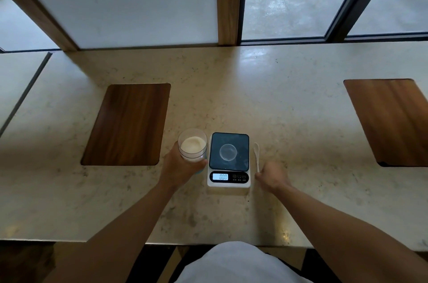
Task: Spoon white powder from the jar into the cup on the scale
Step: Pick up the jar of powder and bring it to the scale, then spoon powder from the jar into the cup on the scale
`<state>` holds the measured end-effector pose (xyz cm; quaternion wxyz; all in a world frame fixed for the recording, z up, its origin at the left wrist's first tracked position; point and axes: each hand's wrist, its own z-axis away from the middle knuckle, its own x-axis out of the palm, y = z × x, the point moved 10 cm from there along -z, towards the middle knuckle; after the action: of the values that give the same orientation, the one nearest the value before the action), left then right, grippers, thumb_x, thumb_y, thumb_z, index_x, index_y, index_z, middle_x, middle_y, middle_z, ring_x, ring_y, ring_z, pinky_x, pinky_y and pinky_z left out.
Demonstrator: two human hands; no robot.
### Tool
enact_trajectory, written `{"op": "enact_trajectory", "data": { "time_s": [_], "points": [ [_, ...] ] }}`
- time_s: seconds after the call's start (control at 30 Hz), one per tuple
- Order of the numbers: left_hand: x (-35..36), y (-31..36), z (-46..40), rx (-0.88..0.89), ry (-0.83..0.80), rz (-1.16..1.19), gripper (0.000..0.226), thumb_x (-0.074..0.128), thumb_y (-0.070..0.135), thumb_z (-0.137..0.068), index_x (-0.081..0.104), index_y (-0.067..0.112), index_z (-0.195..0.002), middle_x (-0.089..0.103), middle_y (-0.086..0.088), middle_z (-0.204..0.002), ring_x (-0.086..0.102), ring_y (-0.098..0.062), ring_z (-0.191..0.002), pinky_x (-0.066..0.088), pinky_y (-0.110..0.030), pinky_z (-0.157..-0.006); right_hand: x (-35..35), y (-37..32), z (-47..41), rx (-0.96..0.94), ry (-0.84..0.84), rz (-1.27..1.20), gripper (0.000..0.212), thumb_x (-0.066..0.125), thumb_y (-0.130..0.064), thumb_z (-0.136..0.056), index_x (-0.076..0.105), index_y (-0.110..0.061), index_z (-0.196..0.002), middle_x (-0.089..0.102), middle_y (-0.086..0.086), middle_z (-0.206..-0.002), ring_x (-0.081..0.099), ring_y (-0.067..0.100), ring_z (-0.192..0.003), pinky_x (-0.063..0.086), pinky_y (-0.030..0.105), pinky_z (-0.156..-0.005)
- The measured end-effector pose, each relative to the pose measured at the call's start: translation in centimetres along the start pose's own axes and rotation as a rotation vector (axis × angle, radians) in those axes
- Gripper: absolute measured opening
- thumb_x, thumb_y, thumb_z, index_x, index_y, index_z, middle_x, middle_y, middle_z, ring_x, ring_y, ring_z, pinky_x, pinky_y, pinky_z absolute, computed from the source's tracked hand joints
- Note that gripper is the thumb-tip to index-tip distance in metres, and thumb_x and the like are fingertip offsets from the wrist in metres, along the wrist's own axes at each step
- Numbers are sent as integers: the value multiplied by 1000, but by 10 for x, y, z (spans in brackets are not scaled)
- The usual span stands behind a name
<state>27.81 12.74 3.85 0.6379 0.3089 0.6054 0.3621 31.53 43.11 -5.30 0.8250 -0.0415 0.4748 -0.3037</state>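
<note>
Pale marbled stone makes up the counter (289, 102), and a small scale (228, 160) sits near its front edge between the two hands. On the scale's dark platform stands a clear cup (228, 152), seen from straight above, so only its rim and base ring show. It looks empty, though the view is too soft to be sure. The lit display reads zeros.

The left hand (179, 168) is wrapped around a clear jar (192, 145) just left of the scale, thumb on the near side, the other fingers hidden behind the glass. The jar is open at the top, and white powder (193, 143) fills its lower part. A bit of blue-green shows under the jar by the palm, but what it is cannot be told.

The right hand (273, 177) is curled loosely, knuckles up, its fingertips pinching the near end of a white spoon (256, 155). The spoon lies on the counter just right of the scale, bowl pointing away.

Two dark wood boards, left (126, 124) and right (391, 120), are set into the counter; the right one is cut off by the frame edge.
</note>
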Motion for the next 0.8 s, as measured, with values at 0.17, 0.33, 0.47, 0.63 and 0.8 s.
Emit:
{"op": "enact_trajectory", "data": {
  "time_s": [0.17,0.33,0.47,0.63,0.8],
  "points": [
    [0,5,-5,6,3,-5,85,92,34,-60,49,18,-132,62,-2,-120,60,-20,-105,53,-45,-91,-30,-8,-5,-61,121,-99,40,64,-22,-90,50,-17,-53,50,-1,-51,44,13,-43,38,26,-46],
    [0,8,-8,10,-9,1,85,92,37,-60,48,19,-131,62,-2,-118,60,-20,-103,54,-45,-90,-70,-48,5,-273,211,-147,30,62,-22,-92,58,-12,-64,56,-1,-57,47,12,-50,43,25,-50],
    [-3,11,-9,14,-1,-2,83,91,36,-61,48,22,-130,62,0,-119,60,-20,-104,53,-45,-92,-101,-98,29,-506,210,-188,16,61,-22,-94,62,-19,-79,63,-6,-66,61,6,-53,48,14,-51],
    [-12,19,-12,30,22,-32,84,91,40,-60,48,23,-130,62,1,-118,61,-19,-104,54,-44,-91,-137,-146,63,-699,274,-223,12,60,-21,-95,68,-12,-93,65,-7,-72,63,5,-54,48,10,-50],
    [-14,25,-15,49,14,-58,80,90,41,-59,47,30,-125,61,6,-114,61,-17,-102,54,-38,-89,-147,-177,92,-853,272,-156,14,59,-20,-96,71,-13,-93,66,-6,-75,58,3,-61,41,12,-56]
  ]
}}
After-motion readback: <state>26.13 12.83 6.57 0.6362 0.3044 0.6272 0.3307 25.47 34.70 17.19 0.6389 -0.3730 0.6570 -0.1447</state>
